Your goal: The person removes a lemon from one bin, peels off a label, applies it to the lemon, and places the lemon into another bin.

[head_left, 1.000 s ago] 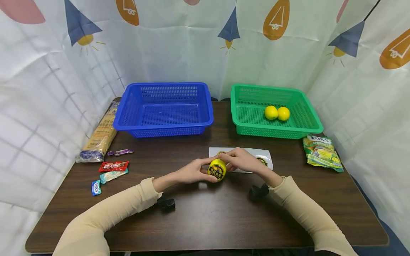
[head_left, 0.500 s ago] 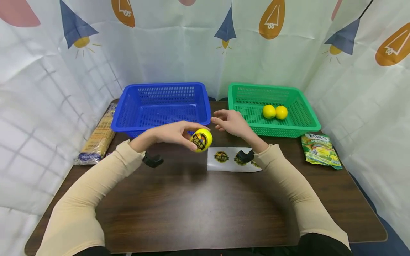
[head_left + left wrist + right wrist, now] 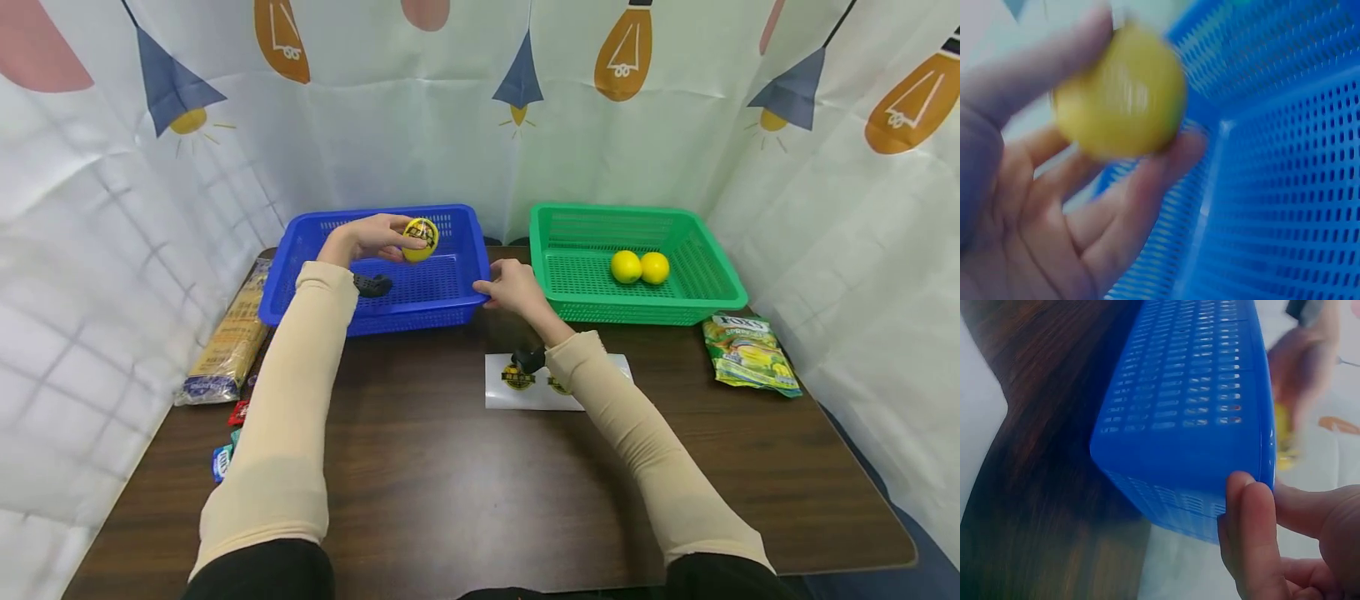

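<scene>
My left hand point(image 3: 369, 237) holds a lemon point(image 3: 415, 252) over the blue plastic basket point(image 3: 420, 319). A round black-and-gold sticker point(image 3: 423, 233) shows on the fruit in the head view. The left wrist view has the same lemon point(image 3: 1125, 100), blurred, between thumb and fingertips, with perforated basket walls behind it. At the basket's right front corner, my right hand point(image 3: 517, 289) pinches the rim. Up close in the right wrist view, its thumb and fingers point(image 3: 1257, 519) lie on either side of that blue rim.
A green basket point(image 3: 637, 312) with two lemons point(image 3: 626, 267) stands at the right. A white sticker sheet point(image 3: 501, 392) lies under the right forearm. Noodle pack point(image 3: 225, 342) and small candies point(image 3: 222, 461) lie left; a Fox's bag point(image 3: 752, 354) lies right.
My left hand has carried the lemon from mid-table up and left over the blue basket. My right hand has left the lemon and taken hold of the basket's rim.
</scene>
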Available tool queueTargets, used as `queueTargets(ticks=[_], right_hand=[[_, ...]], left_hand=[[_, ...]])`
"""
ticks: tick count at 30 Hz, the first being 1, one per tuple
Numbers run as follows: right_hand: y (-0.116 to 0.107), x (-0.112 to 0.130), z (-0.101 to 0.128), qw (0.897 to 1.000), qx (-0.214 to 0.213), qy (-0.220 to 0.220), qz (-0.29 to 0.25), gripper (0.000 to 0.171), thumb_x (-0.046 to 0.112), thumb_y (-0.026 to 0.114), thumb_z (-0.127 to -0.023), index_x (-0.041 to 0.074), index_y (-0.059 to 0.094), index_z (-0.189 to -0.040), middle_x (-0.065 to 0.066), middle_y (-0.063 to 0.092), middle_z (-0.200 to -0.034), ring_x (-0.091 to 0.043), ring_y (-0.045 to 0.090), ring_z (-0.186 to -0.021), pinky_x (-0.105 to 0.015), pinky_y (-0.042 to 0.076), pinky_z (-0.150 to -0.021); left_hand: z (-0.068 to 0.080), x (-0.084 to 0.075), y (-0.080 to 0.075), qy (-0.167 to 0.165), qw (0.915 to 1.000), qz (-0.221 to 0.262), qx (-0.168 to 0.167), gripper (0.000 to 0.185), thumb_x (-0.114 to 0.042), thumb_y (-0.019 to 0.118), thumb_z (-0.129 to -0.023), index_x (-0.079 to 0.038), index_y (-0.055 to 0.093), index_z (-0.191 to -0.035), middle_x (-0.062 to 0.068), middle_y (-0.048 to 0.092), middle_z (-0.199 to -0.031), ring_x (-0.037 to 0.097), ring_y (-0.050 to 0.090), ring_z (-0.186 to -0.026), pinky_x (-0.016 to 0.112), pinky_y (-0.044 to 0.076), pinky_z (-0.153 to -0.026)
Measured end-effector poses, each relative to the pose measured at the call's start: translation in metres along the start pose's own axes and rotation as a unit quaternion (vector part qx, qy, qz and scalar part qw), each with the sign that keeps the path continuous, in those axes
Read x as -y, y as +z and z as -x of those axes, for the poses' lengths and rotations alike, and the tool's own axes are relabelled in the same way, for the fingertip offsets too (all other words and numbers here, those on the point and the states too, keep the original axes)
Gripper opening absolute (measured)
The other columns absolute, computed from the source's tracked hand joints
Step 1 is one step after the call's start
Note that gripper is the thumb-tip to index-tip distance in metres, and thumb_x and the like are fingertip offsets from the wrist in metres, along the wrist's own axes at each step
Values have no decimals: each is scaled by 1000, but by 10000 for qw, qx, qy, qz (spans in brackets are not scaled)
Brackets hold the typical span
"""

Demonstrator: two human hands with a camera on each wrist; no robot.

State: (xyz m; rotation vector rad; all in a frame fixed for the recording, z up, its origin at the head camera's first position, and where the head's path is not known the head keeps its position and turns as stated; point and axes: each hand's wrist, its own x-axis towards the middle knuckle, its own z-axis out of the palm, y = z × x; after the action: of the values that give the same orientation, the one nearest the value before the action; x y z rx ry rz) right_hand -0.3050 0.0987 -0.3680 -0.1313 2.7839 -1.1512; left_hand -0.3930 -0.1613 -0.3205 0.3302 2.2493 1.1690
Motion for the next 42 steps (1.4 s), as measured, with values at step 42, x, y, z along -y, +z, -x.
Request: queueTargets(ticks=[42], right_hand=[[-44, -18, 51, 9838, -329, -1304, 1186, 51, 43, 64, -95, 10, 61, -133, -7, 76, -104, -21, 71, -90, -37, 56, -78]], left_hand=[[31, -31, 50, 1332, 9586, -1930, -1616, 63, -48, 59, -97, -14, 45, -148, 17, 58, -141, 37, 55, -129, 56, 46, -106]])
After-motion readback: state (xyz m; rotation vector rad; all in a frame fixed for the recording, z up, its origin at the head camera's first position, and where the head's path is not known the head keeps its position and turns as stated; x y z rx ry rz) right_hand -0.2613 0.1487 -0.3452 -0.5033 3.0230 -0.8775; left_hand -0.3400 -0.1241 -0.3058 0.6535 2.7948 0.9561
